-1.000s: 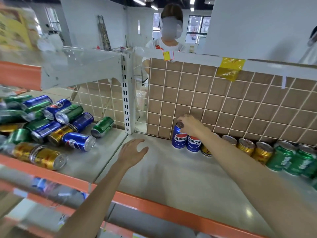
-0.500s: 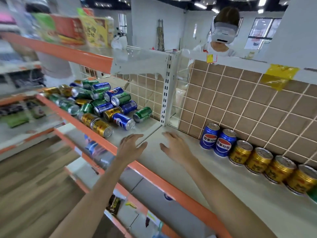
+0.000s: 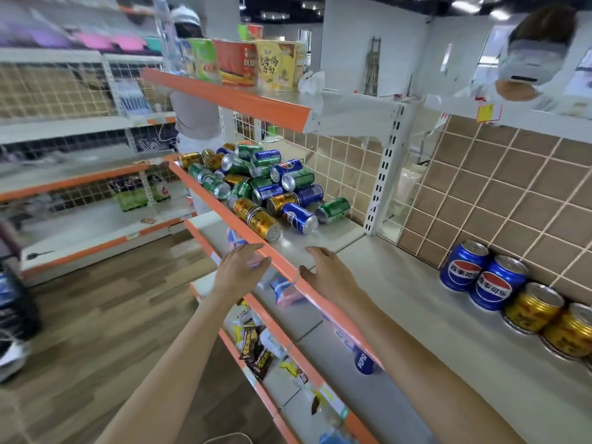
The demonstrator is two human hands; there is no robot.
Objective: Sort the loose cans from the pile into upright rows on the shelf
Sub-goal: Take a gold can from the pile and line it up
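A pile of loose cans (image 3: 256, 184), blue, green and gold, lies on its sides on the left part of the shelf (image 3: 400, 302). Nearest me lie a gold can (image 3: 260, 219) and a blue can (image 3: 299, 218). Along the tiled back wall at the right stands an upright row: two blue cans (image 3: 464, 267) and then gold cans (image 3: 533, 308). My left hand (image 3: 242, 270) hovers at the shelf's orange front edge, fingers spread, holding nothing. My right hand (image 3: 326, 271) floats just over the shelf, also open and holding nothing, a short way in front of the pile.
An upper shelf (image 3: 243, 100) with noodle cups overhangs the pile. A white upright post (image 3: 386, 174) divides the shelf bays. Lower shelves (image 3: 288, 331) hold snack packets. A person (image 3: 531, 56) stands behind the shelving, another (image 3: 192, 116) at the far left. Wooden floor lies left.
My right hand let go of the blue can in the row and came back left toward the pile. The view swung left; both hands now hover near the front edge.
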